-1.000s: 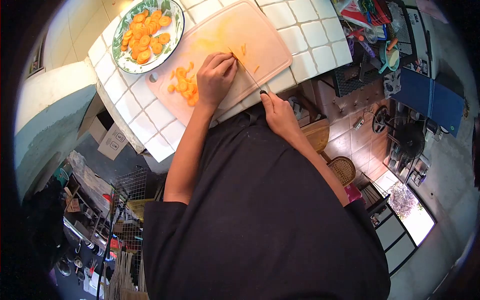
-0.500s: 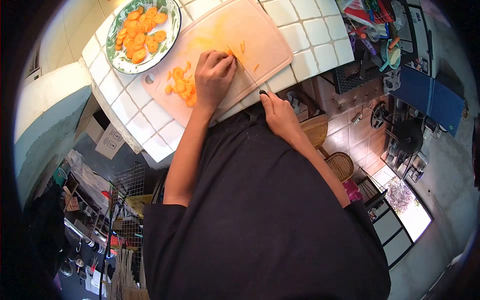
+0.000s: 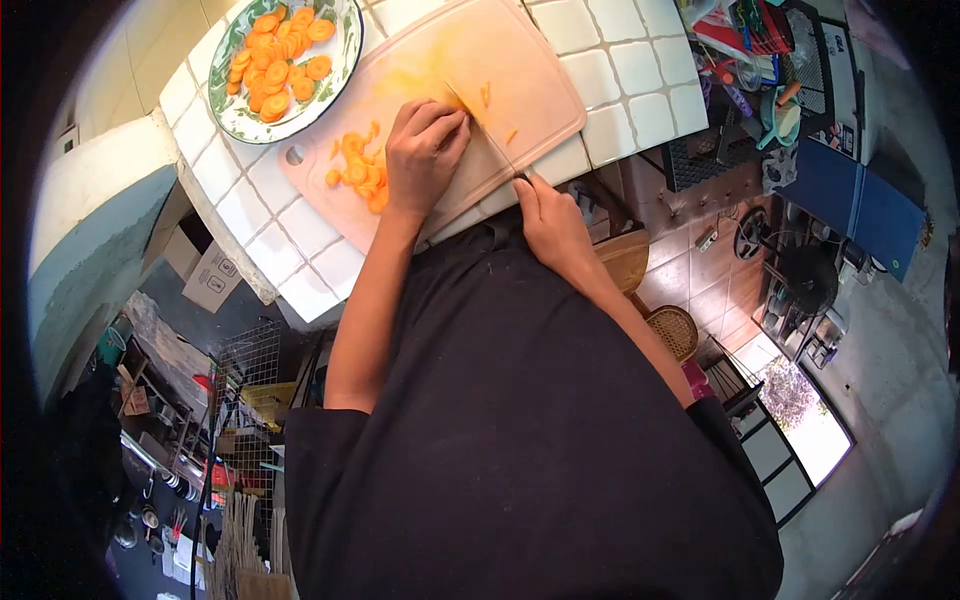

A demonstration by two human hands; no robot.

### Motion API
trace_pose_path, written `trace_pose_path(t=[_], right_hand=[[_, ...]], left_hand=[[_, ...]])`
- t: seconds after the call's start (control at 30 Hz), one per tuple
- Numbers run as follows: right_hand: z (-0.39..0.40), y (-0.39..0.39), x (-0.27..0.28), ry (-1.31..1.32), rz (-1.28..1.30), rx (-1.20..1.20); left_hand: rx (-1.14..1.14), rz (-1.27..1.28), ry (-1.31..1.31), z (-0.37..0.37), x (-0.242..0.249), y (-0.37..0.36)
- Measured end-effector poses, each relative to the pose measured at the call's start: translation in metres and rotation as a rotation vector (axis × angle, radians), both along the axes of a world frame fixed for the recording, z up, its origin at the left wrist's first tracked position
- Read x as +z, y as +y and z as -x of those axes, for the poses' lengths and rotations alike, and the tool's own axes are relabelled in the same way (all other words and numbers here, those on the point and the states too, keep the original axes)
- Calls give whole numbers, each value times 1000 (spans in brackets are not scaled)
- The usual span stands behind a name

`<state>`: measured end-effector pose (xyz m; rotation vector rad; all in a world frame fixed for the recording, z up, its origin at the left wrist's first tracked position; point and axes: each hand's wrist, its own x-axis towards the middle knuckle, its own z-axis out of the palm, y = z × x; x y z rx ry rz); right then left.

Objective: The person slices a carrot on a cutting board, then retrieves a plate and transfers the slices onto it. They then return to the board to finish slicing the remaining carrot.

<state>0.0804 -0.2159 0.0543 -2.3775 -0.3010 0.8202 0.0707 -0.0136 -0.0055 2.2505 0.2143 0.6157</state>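
Note:
My right hand (image 3: 553, 222) is closed round the dark handle of a knife (image 3: 482, 124). Its thin blade rests on the pink cutting board (image 3: 535, 75), pointing away from me. Just left of the blade, my left hand (image 3: 427, 150) has its fingers curled down on a carrot piece, which they almost wholly hide. A pile of carrot slices (image 3: 358, 172) lies on the board left of my left hand. A few thin carrot strips (image 3: 486, 95) lie right of the blade. More carrot rounds (image 3: 272, 60) fill part of a green-patterned plate (image 3: 235, 120) at the board's upper left.
The board lies on a white tiled counter (image 3: 625, 70), whose near edge meets my dark shirt. A wire rack (image 3: 245, 370) stands below on the left. To the right are a wooden chair (image 3: 625, 258) and a shelf crowded with household items (image 3: 745, 60).
The knife has shifted slightly up and left, with my right hand moving along with it. My left hand stays curled in nearly the same place. The whole view has tilted a little.

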Motion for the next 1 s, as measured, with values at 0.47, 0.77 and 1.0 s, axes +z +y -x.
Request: trace_pose_path(t=[0.47, 0.77, 1.0], right_hand=[[4, -4, 1, 61, 19, -31], [-7, -3, 10, 77, 63, 43], [-1, 8, 1, 18, -12, 29]], left_hand=[[-21, -12, -10, -2, -2, 0], [-34, 0, -25, -2, -3, 1], [-25, 11, -17, 0, -1, 1]])
